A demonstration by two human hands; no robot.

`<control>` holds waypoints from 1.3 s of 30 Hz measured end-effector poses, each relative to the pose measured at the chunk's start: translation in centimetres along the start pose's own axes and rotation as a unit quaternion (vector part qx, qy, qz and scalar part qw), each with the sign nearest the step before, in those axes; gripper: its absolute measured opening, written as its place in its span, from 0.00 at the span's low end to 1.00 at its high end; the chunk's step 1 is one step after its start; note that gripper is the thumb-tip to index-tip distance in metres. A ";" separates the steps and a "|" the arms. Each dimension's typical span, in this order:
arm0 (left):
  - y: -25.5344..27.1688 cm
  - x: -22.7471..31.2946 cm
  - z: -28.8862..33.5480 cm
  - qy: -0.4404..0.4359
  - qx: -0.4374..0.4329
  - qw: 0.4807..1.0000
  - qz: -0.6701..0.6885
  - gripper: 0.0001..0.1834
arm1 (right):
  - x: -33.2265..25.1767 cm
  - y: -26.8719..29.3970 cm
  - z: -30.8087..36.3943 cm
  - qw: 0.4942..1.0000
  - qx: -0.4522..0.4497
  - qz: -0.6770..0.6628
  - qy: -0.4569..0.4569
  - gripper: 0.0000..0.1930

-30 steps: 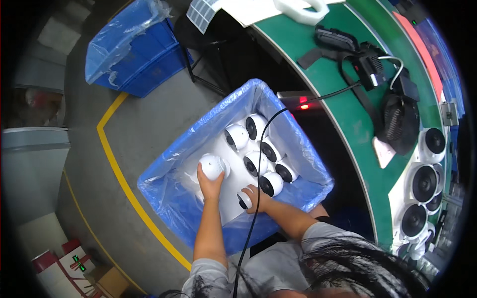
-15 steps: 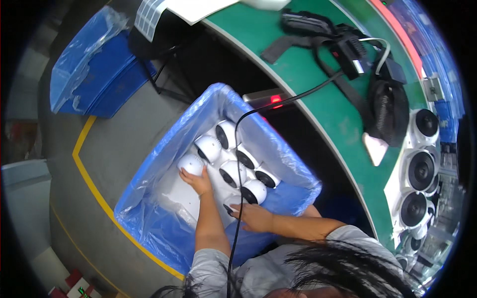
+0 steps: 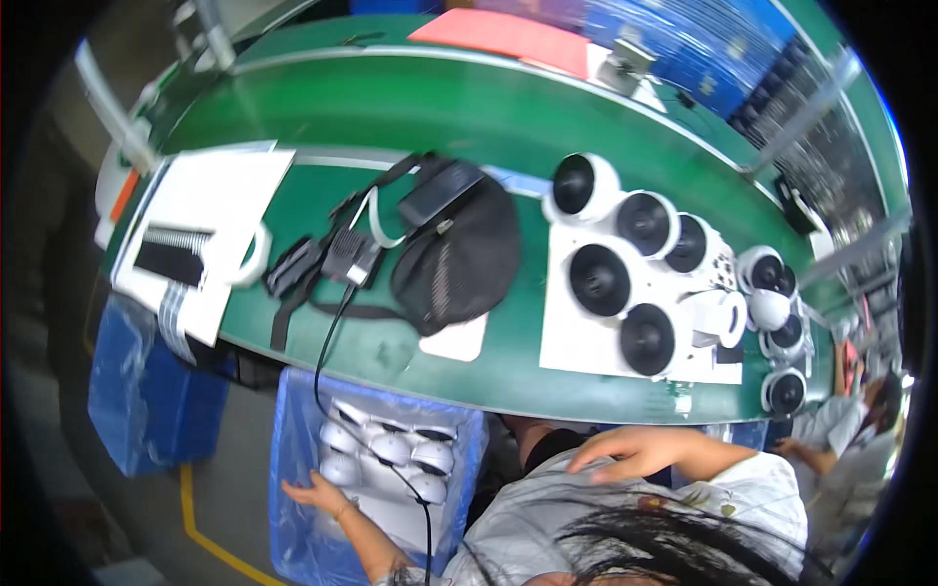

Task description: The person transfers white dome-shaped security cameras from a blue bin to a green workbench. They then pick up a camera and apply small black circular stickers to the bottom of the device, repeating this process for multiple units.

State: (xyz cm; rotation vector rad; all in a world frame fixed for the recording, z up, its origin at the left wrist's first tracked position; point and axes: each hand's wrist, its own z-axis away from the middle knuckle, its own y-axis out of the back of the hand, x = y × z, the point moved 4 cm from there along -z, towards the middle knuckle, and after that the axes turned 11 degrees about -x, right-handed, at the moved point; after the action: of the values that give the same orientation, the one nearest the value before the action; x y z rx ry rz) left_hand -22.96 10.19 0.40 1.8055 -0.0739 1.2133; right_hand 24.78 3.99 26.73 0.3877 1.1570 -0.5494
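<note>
1. Fingers of the left hand (image 3: 319, 494) stood apart in the head view, over the left side of the blue-lined bin (image 3: 293, 549), with nothing between them.
2. Nearest to that hand was a white dome (image 3: 340, 470), just beyond the fingers and slightly to the right. Whether a fingertip touched it, I could not tell.
3. More white domes lay past it, up and to the right, in loose rows; the closest to the person was a lower dome (image 3: 427, 488). Each looked round from above, so no long axis showed. A black cable (image 3: 428, 539) hung across the view in front of them.
4. Right of the bin, the right hand (image 3: 633, 452) hung empty above the person's shirt, its fingers loosely extended and pointing left, close to the near edge of the green table (image 3: 513, 354).
5. Up and to the right of those fingertips, past the table edge, a black-faced unit (image 3: 648, 339) lay face up on a white sheet (image 3: 567, 344), among others of its kind. It was apart from both hands, and the right was the nearer; the left was nearer to the domes deeper in the bin.
</note>
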 end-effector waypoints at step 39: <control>15.8 17.0 4.7 -0.009 -0.170 0.961 0.216 0.52 | 1.8 0.5 -3.7 0.970 0.194 0.002 -0.146 0.38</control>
State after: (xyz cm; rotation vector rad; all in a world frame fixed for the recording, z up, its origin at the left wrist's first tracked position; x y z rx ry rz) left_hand -18.92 4.87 23.18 1.5370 -0.6787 1.3838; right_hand 22.82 6.06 23.74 0.6228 0.7629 -0.8037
